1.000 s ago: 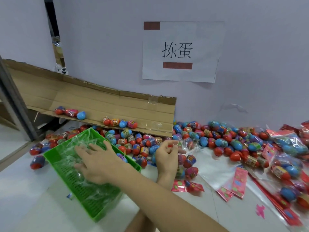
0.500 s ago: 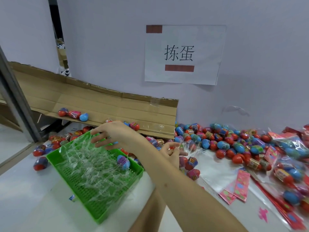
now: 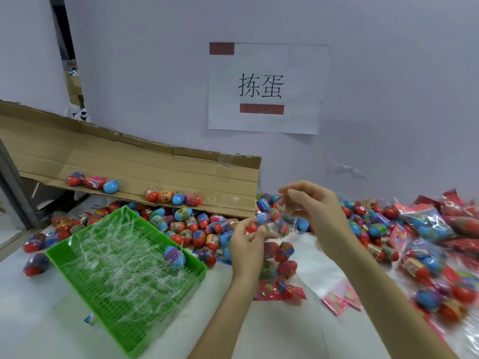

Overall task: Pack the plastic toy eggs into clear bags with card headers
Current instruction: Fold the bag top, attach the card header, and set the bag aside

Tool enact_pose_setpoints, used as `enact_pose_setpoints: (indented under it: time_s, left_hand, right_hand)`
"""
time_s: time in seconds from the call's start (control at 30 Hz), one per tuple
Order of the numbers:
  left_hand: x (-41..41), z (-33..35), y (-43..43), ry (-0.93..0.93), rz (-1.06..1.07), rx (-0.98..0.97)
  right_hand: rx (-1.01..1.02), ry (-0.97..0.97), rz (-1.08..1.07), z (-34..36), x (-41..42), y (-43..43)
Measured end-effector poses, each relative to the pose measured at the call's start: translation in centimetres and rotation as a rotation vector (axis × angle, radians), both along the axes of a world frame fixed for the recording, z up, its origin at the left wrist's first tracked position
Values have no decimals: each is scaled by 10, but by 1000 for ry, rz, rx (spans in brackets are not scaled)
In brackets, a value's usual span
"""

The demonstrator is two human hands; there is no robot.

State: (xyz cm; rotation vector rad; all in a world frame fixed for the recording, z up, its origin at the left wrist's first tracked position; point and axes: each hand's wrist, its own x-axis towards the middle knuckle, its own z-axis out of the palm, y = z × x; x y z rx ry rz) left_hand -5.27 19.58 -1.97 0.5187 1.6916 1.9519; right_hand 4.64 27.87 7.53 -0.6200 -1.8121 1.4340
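A clear bag (image 3: 281,257) with several toy eggs inside and a red card header (image 3: 278,292) at its near end lies on the white table. My left hand (image 3: 246,246) grips the bag's far, open end. My right hand (image 3: 312,208) hovers just right of and above it, fingers curled, pinching what looks like a thin clear strip; the strip is faint and blurred. Loose red and blue eggs (image 3: 197,229) are heaped behind the bag.
A green basket (image 3: 176,309) of clear plastic strips, with one egg (image 3: 175,256) in it, stands at the left. A cardboard chute (image 3: 129,164) holding several eggs leans behind it. Filled bags (image 3: 427,225) pile up at the right, and pink headers (image 3: 342,299) lie nearby.
My right hand has left the green basket and swung right, across to the bag's open end. My left hand has kept its hold on the bag.
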Motion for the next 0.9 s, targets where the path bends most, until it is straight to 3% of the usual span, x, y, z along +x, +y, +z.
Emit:
enact_pose_setpoints:
  time_s: [0.13,0.23,0.43,0.73,0.9]
  left_hand:
    - [0,-3,2,-7,-16,10]
    - [5,0,2,-25,-68,12]
    - [6,7,-2,-83,-120,34]
    - [6,13,-6,-408,-198,209]
    - [9,17,-9,-428,-355,239]
  right_hand:
    - [-111,-19,-238,-47,43,9]
    - [-245,-106,-187,-70,46,4]
    - [-313,-127,-217,-82,40,-1]
    - [-376,34,-151,-77,44,4]
    - [-361,106,-156,-76,43,2]
